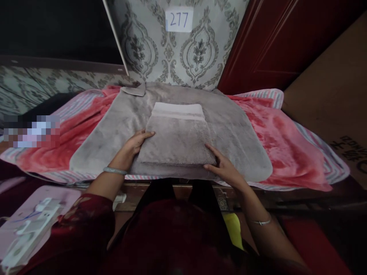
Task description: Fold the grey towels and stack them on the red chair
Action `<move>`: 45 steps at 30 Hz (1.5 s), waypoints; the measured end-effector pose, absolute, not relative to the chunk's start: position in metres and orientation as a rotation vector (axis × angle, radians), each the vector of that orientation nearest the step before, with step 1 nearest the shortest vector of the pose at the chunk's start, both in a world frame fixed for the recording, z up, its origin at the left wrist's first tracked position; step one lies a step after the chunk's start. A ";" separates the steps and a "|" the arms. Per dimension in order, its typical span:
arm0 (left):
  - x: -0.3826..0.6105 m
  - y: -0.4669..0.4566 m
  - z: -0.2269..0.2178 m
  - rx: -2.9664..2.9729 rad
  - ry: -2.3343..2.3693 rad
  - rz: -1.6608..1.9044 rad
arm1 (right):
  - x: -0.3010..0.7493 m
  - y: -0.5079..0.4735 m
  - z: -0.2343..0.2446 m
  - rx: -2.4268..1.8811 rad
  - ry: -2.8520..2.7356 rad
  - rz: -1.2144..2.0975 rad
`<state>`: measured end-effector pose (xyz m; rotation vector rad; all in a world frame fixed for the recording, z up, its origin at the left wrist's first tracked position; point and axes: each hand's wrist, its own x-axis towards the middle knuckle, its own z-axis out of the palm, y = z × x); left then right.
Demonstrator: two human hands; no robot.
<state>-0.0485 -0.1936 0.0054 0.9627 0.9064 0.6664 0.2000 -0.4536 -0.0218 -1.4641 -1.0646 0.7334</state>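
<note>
A folded grey towel (177, 139) with a pale band along its far end lies on a larger grey plush cloth (237, 141). At the towel's left edge is my left hand (136, 142), its thumb laid over the top and the other fingers bunched along the side. My right hand (222, 164) holds the near right corner, with one finger on the right side and the thumb at the front edge. Parts of the fingers on both hands are hidden. The larger cloth is spread flat, and its far left corner (134, 90) is turned over.
Under the grey cloth lies a red blanket (289, 141) with a striped border. A dark screen (57, 34) stands at the back left, a cardboard box (329, 88) at the right. A power strip (31, 233) rests on a pink surface at the lower left.
</note>
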 end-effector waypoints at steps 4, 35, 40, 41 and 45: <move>-0.055 -0.206 0.008 0.932 0.880 0.644 | 0.195 -0.454 -0.027 -1.500 -1.044 0.662; -0.101 -0.278 -0.011 1.061 0.785 0.637 | 0.192 -0.460 -0.037 -1.635 -1.183 0.615; -0.109 -0.284 -0.004 1.158 0.862 0.510 | 0.193 -0.468 -0.032 -1.658 -1.198 0.829; -0.113 -0.285 -0.001 1.177 0.881 0.470 | 0.196 -0.472 -0.029 -1.642 -1.214 0.885; -0.131 -0.275 0.014 1.452 1.110 0.573 | 0.215 -0.482 -0.011 -1.662 -1.252 0.981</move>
